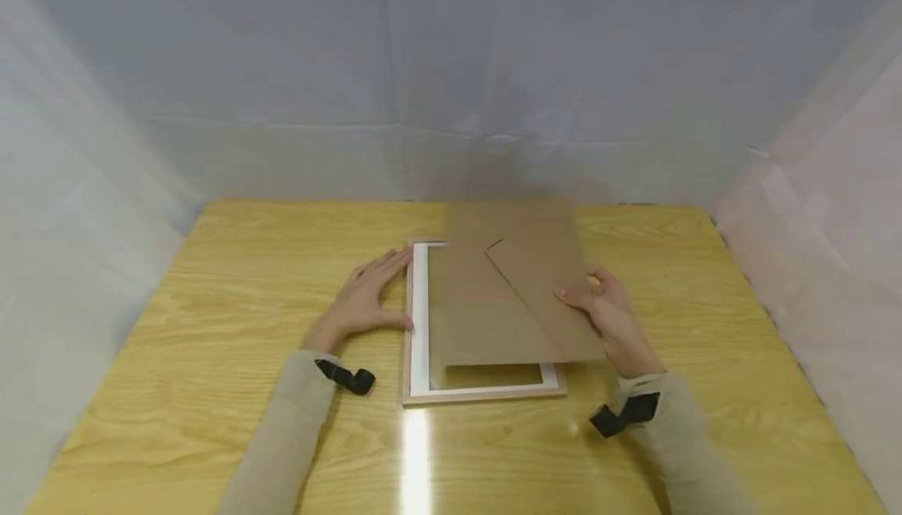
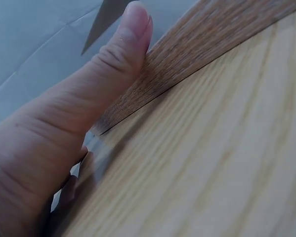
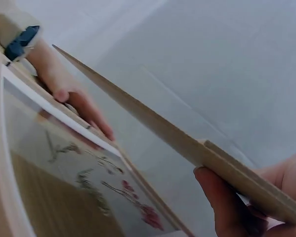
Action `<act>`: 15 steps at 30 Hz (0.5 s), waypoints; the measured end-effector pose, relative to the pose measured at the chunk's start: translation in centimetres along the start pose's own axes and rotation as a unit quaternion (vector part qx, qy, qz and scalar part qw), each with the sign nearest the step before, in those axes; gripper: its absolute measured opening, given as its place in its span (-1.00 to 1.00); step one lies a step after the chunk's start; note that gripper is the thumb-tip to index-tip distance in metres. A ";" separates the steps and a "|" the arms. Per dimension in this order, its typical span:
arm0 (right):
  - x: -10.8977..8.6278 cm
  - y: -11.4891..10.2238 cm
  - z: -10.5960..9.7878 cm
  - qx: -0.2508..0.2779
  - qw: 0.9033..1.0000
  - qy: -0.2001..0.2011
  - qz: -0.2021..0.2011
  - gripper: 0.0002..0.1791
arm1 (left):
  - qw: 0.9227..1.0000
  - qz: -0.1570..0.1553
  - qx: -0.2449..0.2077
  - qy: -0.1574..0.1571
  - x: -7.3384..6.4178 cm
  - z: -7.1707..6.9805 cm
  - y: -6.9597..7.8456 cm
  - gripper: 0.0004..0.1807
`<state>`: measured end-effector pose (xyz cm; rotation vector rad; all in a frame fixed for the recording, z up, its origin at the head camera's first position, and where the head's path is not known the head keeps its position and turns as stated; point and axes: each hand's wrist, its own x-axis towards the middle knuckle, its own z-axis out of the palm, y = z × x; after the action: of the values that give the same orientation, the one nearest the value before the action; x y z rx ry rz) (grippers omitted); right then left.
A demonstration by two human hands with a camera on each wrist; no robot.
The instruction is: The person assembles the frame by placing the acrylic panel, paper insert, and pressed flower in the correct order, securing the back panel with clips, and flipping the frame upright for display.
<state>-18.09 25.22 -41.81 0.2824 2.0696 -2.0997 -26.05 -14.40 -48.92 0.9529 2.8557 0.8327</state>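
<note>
A picture frame [image 1: 486,398] with a thin wooden edge and white inner border lies flat on the table. Its left edge is touched by my left hand [image 1: 362,296], thumb and fingers spread straight along it; in the left wrist view the thumb [image 2: 120,54] is against the wooden side. My right hand [image 1: 613,317] pinches the right edge of a brown backing board [image 1: 507,304], thumb on top and fingers beneath. The board is raised and tilted over the frame, hiding much of it. Under the frame's clear pane, the right wrist view shows pressed flowers [image 3: 133,195].
A slanted support flap [image 1: 517,284] lies against the board's upper face. The wood-grain table [image 1: 232,327] ends at a pale hanging sheet [image 1: 317,163] behind, with more sheeting at both sides. Each wrist wears a black strap-mounted device [image 1: 627,413].
</note>
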 end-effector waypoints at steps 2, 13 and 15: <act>0.1 0.7 1.0 -0.002 1.000 -0.002 -0.003 -0.47 | 1.000 0.002 -0.001 0.001 0.0 -0.1 0.1 0.37; -0.2 2.5 3.9 0.016 1.000 -0.020 0.001 -0.49 | 1.000 -0.008 -0.009 0.004 -0.5 -0.3 0.6 0.38; -0.3 2.7 4.3 0.033 0.999 -0.026 0.003 -0.49 | 1.000 -0.008 -0.010 0.003 -0.5 -0.2 0.5 0.38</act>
<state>-17.10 20.88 -44.27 0.2393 1.9716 -2.1504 -25.39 -14.42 -48.52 0.9272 2.8512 0.8620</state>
